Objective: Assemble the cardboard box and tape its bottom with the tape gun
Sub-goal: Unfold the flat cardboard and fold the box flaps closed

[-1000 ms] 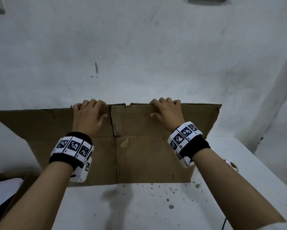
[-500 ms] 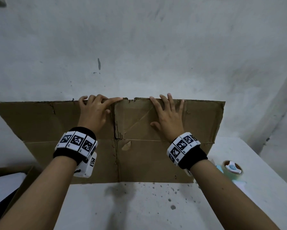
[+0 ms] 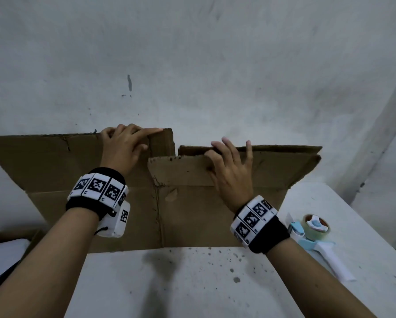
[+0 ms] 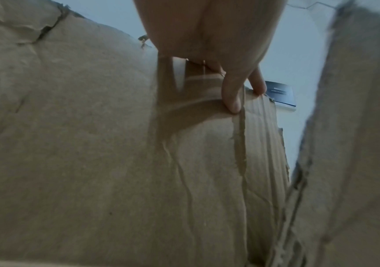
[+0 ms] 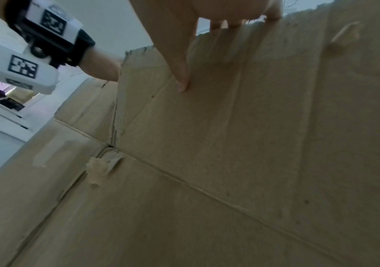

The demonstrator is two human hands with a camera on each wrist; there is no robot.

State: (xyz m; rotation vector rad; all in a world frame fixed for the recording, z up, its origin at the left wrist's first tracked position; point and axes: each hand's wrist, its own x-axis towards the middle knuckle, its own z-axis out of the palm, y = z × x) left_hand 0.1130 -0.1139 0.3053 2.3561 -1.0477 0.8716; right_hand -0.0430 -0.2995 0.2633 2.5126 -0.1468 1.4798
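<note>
A worn brown cardboard box (image 3: pixel 192 216) stands upright on the white table (image 3: pixel 192 283), flattened, with its upper flaps raised. My left hand (image 3: pixel 126 143) grips the top edge of the left flap (image 3: pixel 43 161), fingers curled over it and thumb on the near face (image 4: pixel 232 101). My right hand (image 3: pixel 229 161) holds the right flap (image 3: pixel 272 166) at its top edge, fingers hooked over it and thumb pressed on the front (image 5: pixel 182 79). The near right flap is bent toward me, away from the layer behind. A blue and white tape gun (image 3: pixel 314 235) lies on the table at the right.
A bare white wall (image 3: pixel 192 65) rises close behind the box. At the lower left lies more cardboard (image 3: pixel 11 235) with a white thing on it. The table top in front of the box is speckled with dark spots.
Both hands moved from pressing flat on the flaps to gripping their top edges. The right flap has come forward and down, so a gap now shows between the two flaps.
</note>
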